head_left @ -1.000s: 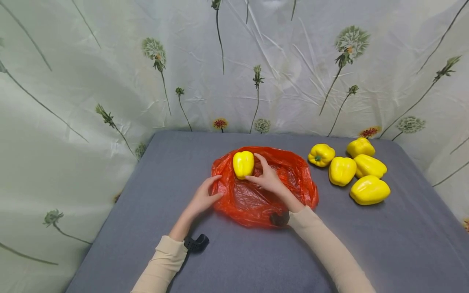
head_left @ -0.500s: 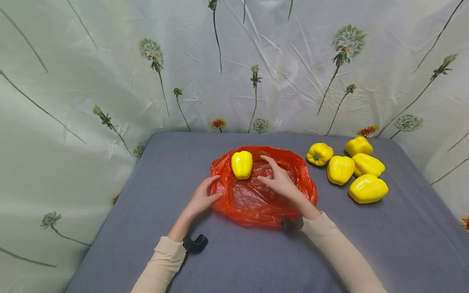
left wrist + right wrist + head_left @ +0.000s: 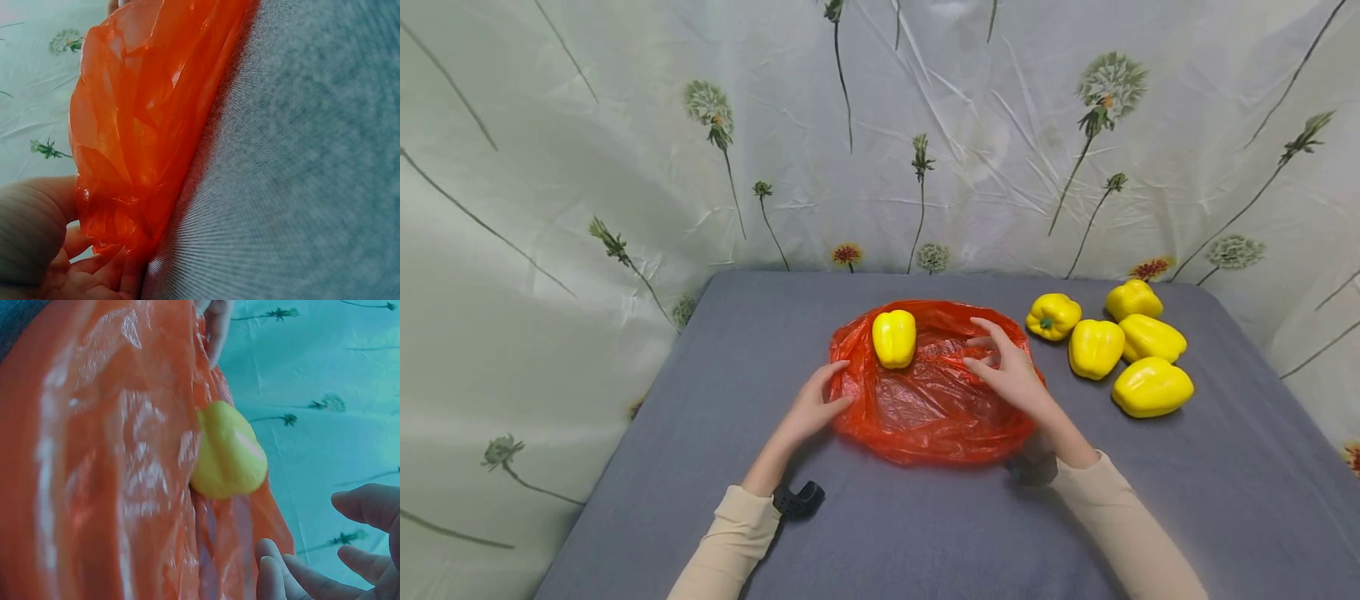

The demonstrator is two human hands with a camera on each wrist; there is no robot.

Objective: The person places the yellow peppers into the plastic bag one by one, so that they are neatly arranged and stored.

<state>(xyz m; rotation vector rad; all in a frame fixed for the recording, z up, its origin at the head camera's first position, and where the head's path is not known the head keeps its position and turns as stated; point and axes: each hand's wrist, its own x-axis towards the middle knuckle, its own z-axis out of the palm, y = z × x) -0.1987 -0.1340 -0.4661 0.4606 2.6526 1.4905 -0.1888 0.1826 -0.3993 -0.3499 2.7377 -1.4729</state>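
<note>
A red plastic bag [image 3: 917,417] lies with its mouth spread wide on the table. One yellow bell pepper [image 3: 894,339] rests inside its left part; the right wrist view shows the same bell pepper [image 3: 228,453] poking past the bag's fold. My left hand [image 3: 815,406] holds the bag's left side, thumb and fingers at the edge. In the left wrist view, red film bunches between thumb and fingers. Over the right part of the bag is my right hand [image 3: 1011,375], fingers apart and loosely curved, holding nothing.
Several yellow bell peppers [image 3: 1096,349] lie grouped to the right of the bag on the grey cloth-covered table [image 3: 910,533]. Behind the table hangs a pale curtain [image 3: 760,125] printed with dandelions. Dark bands [image 3: 799,500] sit at the wrists.
My right hand has let go of the bell pepper in the bag and drawn back to the right, across the bag. My left hand stays at the bag's edge.
</note>
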